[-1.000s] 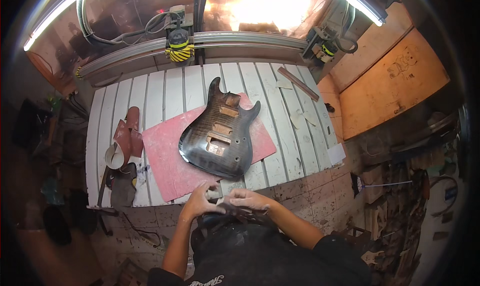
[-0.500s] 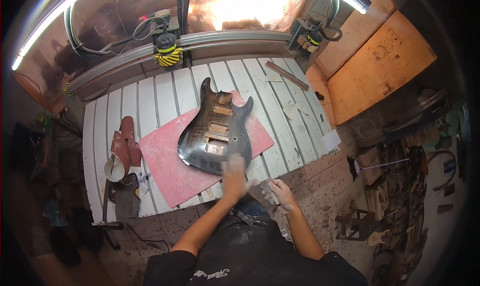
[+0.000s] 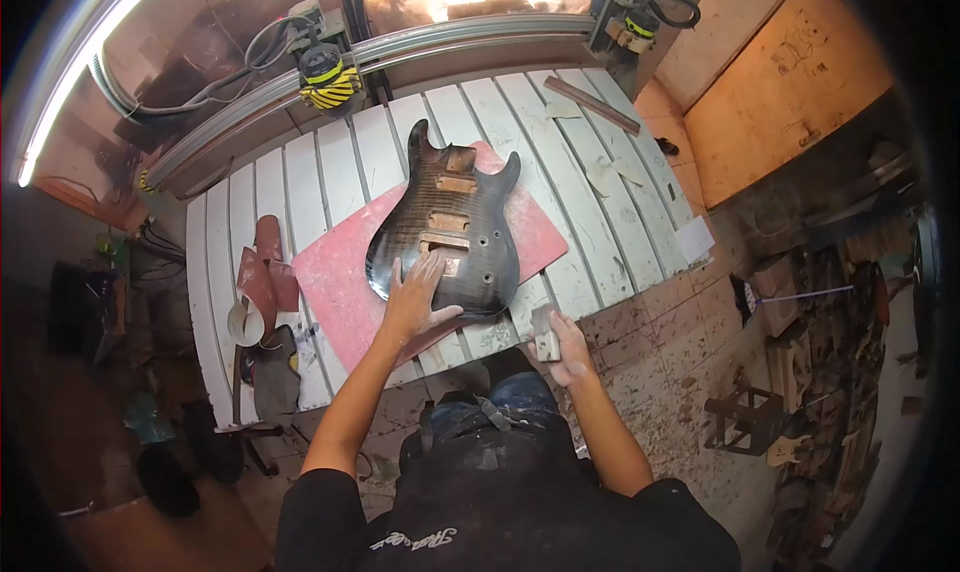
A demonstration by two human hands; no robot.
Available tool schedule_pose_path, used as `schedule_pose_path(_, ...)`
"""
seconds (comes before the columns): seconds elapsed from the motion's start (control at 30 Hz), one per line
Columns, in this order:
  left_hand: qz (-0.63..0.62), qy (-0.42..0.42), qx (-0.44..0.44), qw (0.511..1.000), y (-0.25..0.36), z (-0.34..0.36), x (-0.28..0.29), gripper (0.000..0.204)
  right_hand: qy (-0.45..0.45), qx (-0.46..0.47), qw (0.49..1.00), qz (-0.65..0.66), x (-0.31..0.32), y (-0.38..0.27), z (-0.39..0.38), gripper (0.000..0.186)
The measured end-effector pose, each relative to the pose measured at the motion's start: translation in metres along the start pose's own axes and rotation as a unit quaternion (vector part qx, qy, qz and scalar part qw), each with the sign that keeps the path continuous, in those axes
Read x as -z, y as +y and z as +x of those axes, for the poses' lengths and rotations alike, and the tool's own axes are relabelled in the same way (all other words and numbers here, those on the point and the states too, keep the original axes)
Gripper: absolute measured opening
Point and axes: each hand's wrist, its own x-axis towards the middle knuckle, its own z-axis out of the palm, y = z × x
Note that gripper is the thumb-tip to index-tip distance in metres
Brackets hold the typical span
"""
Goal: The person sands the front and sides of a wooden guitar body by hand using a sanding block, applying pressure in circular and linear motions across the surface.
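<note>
A dark, figured electric guitar body with bare-wood cavities and several holes lies on a pink, dusty pad, its horns pointing away from me. My left hand rests on its lower left part, fingers spread. Off the body's lower right, at the table's front edge, my right hand grips a small pale grey block, perhaps a sanding block.
On the slatted white table are reddish sandpaper rolls, a dark tool, paper scraps and a brown strip. A gantry rail with machine heads runs behind. Orange boards stand right; a stool is below right.
My hands, together below the body a second ago, are now apart: the left has moved up onto the guitar body, the right has moved rightward with the block. The camera view has shifted.
</note>
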Motion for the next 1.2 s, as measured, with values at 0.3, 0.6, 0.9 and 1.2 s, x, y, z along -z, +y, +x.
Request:
schedule_pose_path(0.3, -0.002, 0.018, -0.102, 0.995, -0.031, 0.003, 0.015, 0.103, 0.034, -0.003, 0.996, 0.082, -0.044, 0.008, 0.049, 0.038)
schedule_pose_path(0.6, -0.042, 0.142, 0.144, 0.978, 0.104, 0.019, -0.028, 0.094, 0.130, 0.092, 0.987, 0.019, -0.025, -0.010, 0.058, 0.038)
schedule_pose_path(0.9, -0.088, 0.167, 0.266, 0.945, 0.088, 0.068, -0.015, 0.078, 0.161, 0.429, 0.786, -0.415, -0.018, -0.014, 0.082, 0.034)
schedule_pose_path(1.2, -0.008, 0.190, 0.358, 0.914, 0.001, 0.112, -0.012, 0.093, 0.136, 0.411, 0.643, -0.631, -0.027, -0.009, 0.072, 0.030)
